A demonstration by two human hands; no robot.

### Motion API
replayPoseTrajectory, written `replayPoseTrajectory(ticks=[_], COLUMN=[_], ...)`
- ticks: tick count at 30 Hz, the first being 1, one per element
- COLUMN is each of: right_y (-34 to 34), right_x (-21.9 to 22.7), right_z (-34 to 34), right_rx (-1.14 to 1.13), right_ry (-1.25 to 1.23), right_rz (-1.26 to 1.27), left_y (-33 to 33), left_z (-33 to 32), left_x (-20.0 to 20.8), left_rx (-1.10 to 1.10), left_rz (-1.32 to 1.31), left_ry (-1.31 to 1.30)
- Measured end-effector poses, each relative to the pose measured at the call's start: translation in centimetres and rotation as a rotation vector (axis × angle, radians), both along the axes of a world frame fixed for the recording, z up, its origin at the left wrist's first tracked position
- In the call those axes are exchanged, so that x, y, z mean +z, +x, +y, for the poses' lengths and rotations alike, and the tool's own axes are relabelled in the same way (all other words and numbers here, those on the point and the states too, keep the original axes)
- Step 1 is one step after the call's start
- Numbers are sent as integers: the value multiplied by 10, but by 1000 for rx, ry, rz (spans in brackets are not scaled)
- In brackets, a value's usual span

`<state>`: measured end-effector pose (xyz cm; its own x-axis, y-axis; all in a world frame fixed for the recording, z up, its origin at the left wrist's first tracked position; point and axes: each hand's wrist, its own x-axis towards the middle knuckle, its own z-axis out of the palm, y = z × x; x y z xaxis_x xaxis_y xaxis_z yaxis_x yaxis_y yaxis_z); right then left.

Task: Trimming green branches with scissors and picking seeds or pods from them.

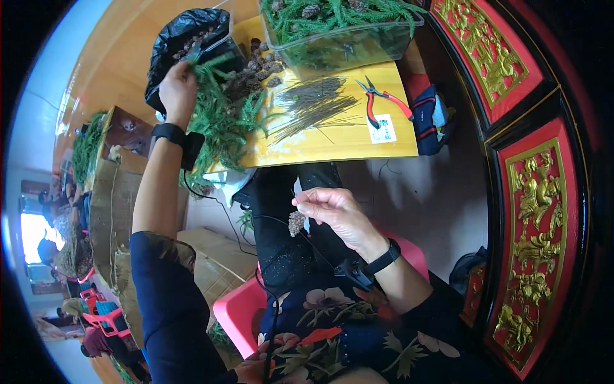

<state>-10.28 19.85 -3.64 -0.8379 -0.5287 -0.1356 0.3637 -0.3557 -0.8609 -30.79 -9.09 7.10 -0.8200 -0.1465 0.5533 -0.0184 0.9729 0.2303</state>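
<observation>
In front of my lap, my right hand [336, 214] pinches a small brown pine cone [297, 224] near its top. The cone hangs below the fingertips. My left hand [179, 93] is over at the far left of the table, its fingers curled on a green artificial pine sprig [216, 64]. Under and beside that hand lies a heap of green sprigs [220, 121], which spills over the table's near edge. The left fingertips are partly hidden and a little blurred.
A black plastic bag [167, 48] with cones stands beyond my left hand. Loose pine cones [252, 73], thin brown wires [316, 102] and red-handled pliers [384, 99] lie on the yellow table [345, 150]. A clear bin [345, 54] holds greenery. Carved panels [534, 243] stand at right.
</observation>
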Motion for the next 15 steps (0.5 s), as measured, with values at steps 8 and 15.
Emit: replayPoseTrajectory(ticks=[8, 15], right_y=[4, 1], right_x=[1, 0], right_z=[-3, -1], right_rx=[5, 24], right_ry=[7, 68], right_rz=[22, 37], left_y=[-5, 43], left_z=[-48, -26], left_x=[14, 24], left_rx=[-329, -536], left_rz=[68, -12], left_ry=[1365, 1700])
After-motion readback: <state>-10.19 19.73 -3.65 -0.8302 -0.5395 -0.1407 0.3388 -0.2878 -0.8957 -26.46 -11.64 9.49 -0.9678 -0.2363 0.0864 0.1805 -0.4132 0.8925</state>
